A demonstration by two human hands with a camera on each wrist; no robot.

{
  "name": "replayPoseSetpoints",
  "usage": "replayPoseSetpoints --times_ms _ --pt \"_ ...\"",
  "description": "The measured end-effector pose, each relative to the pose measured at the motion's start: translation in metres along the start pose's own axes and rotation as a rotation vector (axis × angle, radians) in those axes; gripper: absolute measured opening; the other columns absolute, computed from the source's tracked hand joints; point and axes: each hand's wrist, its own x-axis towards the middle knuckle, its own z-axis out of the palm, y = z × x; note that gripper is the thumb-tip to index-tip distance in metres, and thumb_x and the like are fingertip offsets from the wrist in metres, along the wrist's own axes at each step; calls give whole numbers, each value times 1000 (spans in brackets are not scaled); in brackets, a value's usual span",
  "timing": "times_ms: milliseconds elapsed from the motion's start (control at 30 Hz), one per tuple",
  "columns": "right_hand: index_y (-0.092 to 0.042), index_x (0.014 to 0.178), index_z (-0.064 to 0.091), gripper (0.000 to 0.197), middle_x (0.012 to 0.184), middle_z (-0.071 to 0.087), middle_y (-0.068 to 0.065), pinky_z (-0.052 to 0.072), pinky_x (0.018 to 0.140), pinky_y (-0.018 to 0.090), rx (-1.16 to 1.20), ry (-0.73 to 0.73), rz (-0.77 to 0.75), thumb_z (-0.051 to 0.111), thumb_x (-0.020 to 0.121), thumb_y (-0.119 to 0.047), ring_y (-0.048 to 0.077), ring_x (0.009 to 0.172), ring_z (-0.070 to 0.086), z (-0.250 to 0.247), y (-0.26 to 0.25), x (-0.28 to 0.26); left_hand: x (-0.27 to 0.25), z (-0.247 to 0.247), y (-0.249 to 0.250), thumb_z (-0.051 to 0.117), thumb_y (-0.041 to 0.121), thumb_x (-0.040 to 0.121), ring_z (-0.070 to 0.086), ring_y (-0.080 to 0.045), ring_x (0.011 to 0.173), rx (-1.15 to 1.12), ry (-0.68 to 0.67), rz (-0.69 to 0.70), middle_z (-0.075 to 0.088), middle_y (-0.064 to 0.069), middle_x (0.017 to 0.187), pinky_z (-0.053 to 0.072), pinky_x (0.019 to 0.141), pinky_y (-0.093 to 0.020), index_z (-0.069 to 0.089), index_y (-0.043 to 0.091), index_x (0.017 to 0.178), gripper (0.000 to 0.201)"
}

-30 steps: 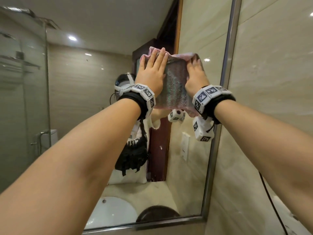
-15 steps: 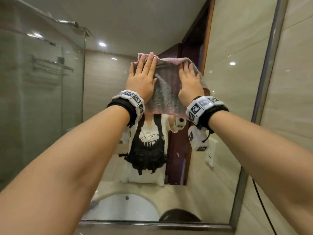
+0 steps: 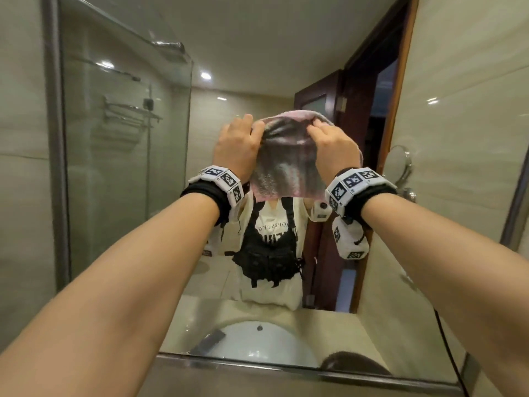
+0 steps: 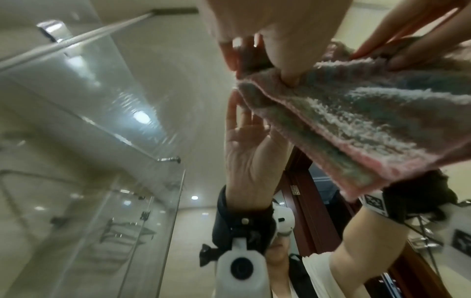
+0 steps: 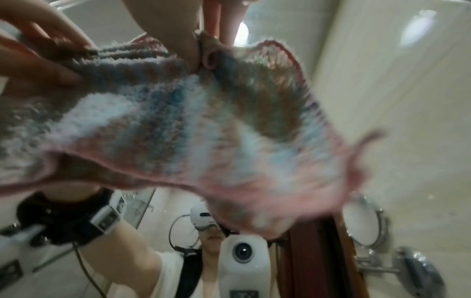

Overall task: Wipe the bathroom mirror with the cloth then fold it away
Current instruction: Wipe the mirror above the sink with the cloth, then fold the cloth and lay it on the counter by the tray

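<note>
A fluffy striped cloth with a pink border hangs in front of the bathroom mirror, at about head height. My left hand pinches its upper left corner and my right hand pinches its upper right edge. In the left wrist view the thumb presses the cloth against the fingers behind it. In the right wrist view the thumb bunches the top hem of the cloth. Whether the cloth touches the glass, I cannot tell.
The mirror's metal frame runs along the bottom and up the left side. A round shaving mirror on a chrome arm sticks out at the right. A white basin and a shower screen show as reflections. A black cable hangs under my right arm.
Both hands have slid left across the mirror with the cloth. The palms that pressed it flat now have curled fingers and pinch its top edge.
</note>
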Motion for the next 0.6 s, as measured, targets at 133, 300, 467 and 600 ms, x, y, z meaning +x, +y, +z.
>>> replayPoseSetpoints --times_ms 133,300,467,600 --pt "-5 102 65 23 100 65 15 50 74 41 34 -103 -5 50 86 4 34 94 61 -2 -19 -21 -33 2 -10 58 7 80 58 -28 81 20 -15 -29 62 -9 90 43 72 -36 58 13 103 23" --pt "-2 101 67 16 100 65 11 40 84 22 299 -294 101 60 87 -3 27 97 58 -28 -35 -62 -63 -16 1 52 13 81 54 -26 106 -140 -269 -114 61 -4 109 32 89 -39 56 19 104 24" --pt "-2 95 74 13 91 71 9 33 74 3 435 -444 226 65 86 -7 19 86 62 -52 -35 -140 -106 -23 21 54 12 80 51 -32 113 -454 -611 -236 57 -10 117 40 92 -39 58 17 102 22" --pt "-4 98 72 17 96 72 12 38 77 19 414 -488 487 57 90 -5 25 94 64 -68 -12 -202 -145 -30 58 55 6 82 58 -33 101 -560 -803 -164 62 -16 106 45 79 -33 60 7 100 18"
